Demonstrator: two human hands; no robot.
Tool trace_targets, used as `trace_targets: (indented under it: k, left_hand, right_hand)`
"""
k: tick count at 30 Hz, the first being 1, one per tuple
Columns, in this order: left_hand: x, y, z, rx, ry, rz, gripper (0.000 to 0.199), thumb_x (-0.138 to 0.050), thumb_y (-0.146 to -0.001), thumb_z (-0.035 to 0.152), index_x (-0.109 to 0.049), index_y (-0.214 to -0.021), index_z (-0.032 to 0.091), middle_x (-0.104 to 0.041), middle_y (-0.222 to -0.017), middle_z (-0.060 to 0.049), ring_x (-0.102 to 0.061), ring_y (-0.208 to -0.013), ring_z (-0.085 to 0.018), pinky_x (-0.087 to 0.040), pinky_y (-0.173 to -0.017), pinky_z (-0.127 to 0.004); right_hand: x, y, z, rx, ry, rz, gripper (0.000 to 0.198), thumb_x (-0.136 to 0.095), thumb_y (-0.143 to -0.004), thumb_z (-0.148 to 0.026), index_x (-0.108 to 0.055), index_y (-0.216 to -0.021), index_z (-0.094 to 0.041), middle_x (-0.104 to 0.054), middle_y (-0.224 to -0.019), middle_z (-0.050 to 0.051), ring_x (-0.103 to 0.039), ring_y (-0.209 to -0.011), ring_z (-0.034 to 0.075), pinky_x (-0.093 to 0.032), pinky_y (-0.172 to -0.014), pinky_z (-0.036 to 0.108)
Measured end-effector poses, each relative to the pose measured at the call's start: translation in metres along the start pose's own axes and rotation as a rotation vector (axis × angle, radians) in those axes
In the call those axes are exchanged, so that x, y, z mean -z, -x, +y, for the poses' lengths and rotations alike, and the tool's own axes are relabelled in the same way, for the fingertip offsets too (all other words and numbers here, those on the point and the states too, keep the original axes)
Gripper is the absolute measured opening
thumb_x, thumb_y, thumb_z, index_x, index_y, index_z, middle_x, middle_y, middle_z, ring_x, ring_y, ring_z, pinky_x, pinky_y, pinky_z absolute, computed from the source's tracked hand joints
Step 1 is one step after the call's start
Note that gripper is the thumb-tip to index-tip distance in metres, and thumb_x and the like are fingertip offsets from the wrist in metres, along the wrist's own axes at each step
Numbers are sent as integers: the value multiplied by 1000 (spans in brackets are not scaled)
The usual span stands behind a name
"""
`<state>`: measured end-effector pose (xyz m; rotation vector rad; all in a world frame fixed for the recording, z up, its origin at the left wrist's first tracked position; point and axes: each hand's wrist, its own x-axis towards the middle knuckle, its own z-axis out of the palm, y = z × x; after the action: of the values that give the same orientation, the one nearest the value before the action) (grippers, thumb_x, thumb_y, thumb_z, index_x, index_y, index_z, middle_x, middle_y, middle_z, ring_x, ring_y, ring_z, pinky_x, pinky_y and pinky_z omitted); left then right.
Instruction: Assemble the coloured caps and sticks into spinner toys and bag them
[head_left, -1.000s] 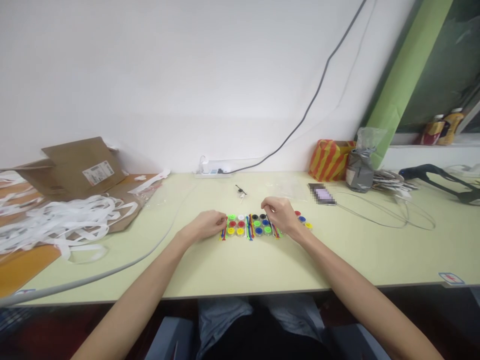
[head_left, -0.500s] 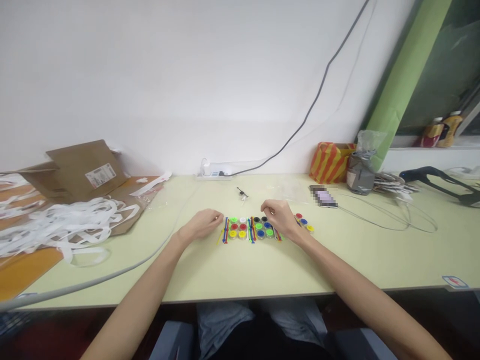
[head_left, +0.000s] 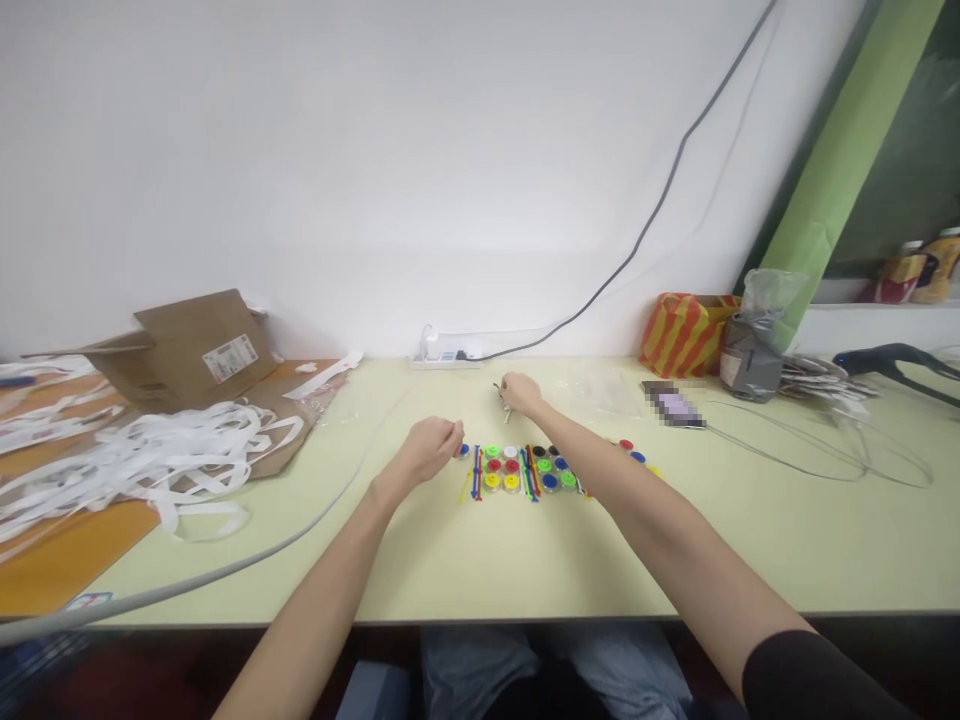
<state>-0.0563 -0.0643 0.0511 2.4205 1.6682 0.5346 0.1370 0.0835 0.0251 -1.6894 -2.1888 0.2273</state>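
Note:
My left hand [head_left: 431,448] is closed, with a blue disc [head_left: 463,451] showing at its fingertips, left of a row of small pieces. These include green [head_left: 492,452], red [head_left: 511,466] and yellow discs [head_left: 492,482] with clear rims, in small groups. Thin coloured arrow-shaped strips [head_left: 478,473] lie between the groups. Farther back, my right hand [head_left: 520,392] reaches over the row. Its fingers are closed at a few small black and white pieces [head_left: 504,402], partly covered by the hand. The right forearm hides part of the row.
A cardboard box [head_left: 202,350] and a heap of white strips [head_left: 217,450] lie on the left, with a grey cable [head_left: 300,522] nearby. A power strip [head_left: 442,352] sits by the wall. On the right are a phone [head_left: 673,405], a striped bag [head_left: 686,335] and a grey wrapped bundle [head_left: 750,355].
My right hand has moved from above the discs to the black and white pieces farther back. The blue disc has come into view at my left fingertips. The camera view has shifted left.

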Motion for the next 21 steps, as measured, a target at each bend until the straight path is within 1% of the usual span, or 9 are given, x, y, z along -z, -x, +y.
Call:
trace_targets:
  k: [3,6,8,10,12,13,15,18,21]
  left_hand:
    - [-6,-1,2,-13,-10,33,56,-27,-99,36,-57,-55,17,-60,-58,-7,-53,-59,-17,-34,-68,-30]
    - [-7,-1,2,-6,-12,84,54,-27,-100,35,-58,-59,17,-60,-60,-7,-54,-60,-17,-35,-68,-30]
    - [-6,-1,1,6,-1,159,49,-27,-101,34,-61,-70,18,-61,-64,-5,-55,-63,-17,-36,-68,-30]
    - [-5,-2,0,7,75,280,38,-31,-101,36,-64,-95,19,-63,-75,-3,-57,-69,-17,-38,-69,-29]
    - [-7,-4,1,-36,216,374,34,-40,-100,40,-53,-124,21,-64,-97,-4,-59,-79,-16,-42,-70,-27]
    - [-8,-4,3,-74,289,384,41,-44,-99,42,-45,-135,22,-62,-110,-6,-60,-87,-16,-44,-71,-27]
    - [-13,-4,11,-164,386,338,51,-48,-98,42,-33,-144,25,-55,-128,-9,-59,-101,-17,-47,-73,-27]
    - [-21,-1,29,-272,405,238,32,-45,-101,37,-44,-130,23,-58,-116,-6,-59,-96,-16,-47,-78,-28]
    - [-25,4,40,-328,363,254,15,-41,-102,31,-48,-112,21,-58,-93,-1,-56,-80,-14,-45,-75,-27]
  right_hand:
    - [-2,-11,-2,15,-32,-3,21,-54,-88,-14,-70,-102,-13,-71,-111,17,-65,-104,25,-46,-87,32]
    - [9,-17,-2,64,-84,48,21,-53,-88,-14,-69,-102,-14,-71,-112,16,-63,-107,25,-45,-90,33]
    - [22,-16,-4,108,-130,96,22,-50,-90,-16,-66,-105,-16,-72,-109,14,-63,-105,24,-44,-89,32]
    - [35,-4,-8,165,-179,136,24,-45,-93,-18,-60,-112,-19,-73,-103,9,-65,-97,21,-45,-86,30]
    - [46,21,-13,259,-282,164,23,-41,-95,-19,-52,-115,-22,-73,-95,3,-65,-88,17,-45,-80,26]
    - [51,39,-15,346,-439,191,20,-41,-95,-20,-50,-112,-21,-72,-91,3,-65,-83,16,-46,-76,26]
    - [59,79,-19,492,-683,173,11,-43,-94,-24,-47,-104,-22,-70,-86,2,-64,-80,17,-45,-72,26]
    - [68,135,-23,552,-817,99,5,-45,-94,-26,-47,-97,-22,-66,-89,1,-62,-82,16,-44,-73,27]
    - [72,164,-26,544,-846,94,5,-47,-93,-25,-50,-95,-22,-62,-87,0,-57,-79,16,-43,-73,27]
